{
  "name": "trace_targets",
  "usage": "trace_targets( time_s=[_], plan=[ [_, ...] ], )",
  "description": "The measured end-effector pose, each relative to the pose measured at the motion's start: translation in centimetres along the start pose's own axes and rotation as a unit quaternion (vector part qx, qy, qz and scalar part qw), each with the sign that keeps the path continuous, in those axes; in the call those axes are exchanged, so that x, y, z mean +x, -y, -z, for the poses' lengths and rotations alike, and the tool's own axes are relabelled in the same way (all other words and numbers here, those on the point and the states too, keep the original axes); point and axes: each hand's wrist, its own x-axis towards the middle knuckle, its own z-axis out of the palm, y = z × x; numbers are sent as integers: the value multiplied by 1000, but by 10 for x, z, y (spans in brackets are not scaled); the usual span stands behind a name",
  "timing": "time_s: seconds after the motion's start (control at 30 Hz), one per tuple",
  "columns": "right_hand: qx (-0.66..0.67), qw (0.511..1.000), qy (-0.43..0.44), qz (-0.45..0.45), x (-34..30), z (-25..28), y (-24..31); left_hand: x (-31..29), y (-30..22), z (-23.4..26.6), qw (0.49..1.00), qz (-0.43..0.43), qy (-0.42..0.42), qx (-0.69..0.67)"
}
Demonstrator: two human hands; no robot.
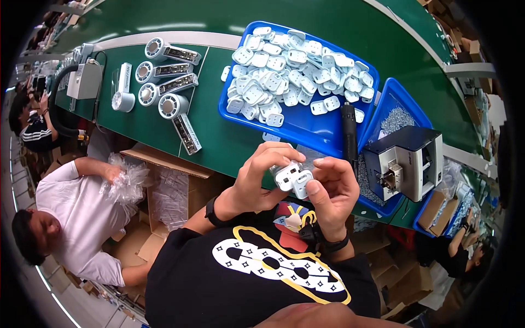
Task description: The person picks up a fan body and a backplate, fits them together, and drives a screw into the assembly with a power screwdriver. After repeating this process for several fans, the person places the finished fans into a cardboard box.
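Note:
In front of my chest, my left hand (pixel 257 177) is closed round a white plastic part (pixel 285 176) with dark square openings. Between the thumb and fingers of my right hand (pixel 332 191) is a small white rounded plate (pixel 302 185), touching or overlapping that part. The rest of the white part is hidden by my fingers. Beyond my hands, a blue tray (pixel 322 136) carries a heap of similar white plates (pixel 273 82). A black electric screwdriver (pixel 349 131) stands upright over the tray's right side.
Several handheld fans with exposed circuit boards (pixel 174 71) lie on the green bench (pixel 219 145), left of the tray. A screw feeder (pixel 404 164) stands at right beside a blue bin (pixel 391 90) of screws. At left, a person (pixel 82 213) handles clear plastic bags beside a cardboard box (pixel 164 164).

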Motion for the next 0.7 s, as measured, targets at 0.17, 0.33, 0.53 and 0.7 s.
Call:
trace_targets(
  time_s=[0.17, 0.33, 0.53, 0.7],
  plan=[
    [-48, 998, -17, 48, -19, 12, -4, 1, 1, -15, 989, -32, -10, 145],
    [-146, 987, -36, 62, -23, 17, -14, 5, 12, -28, 972, -37, 24, 230],
    [-143, 989, -33, 11, -18, 24, -15, 1, 25, -38, 986, -47, 38, 156],
    [-130, 988, -75, -20, -16, 29, -10, 15, 23, -24, 986, 10, 157, -60]
  ],
)
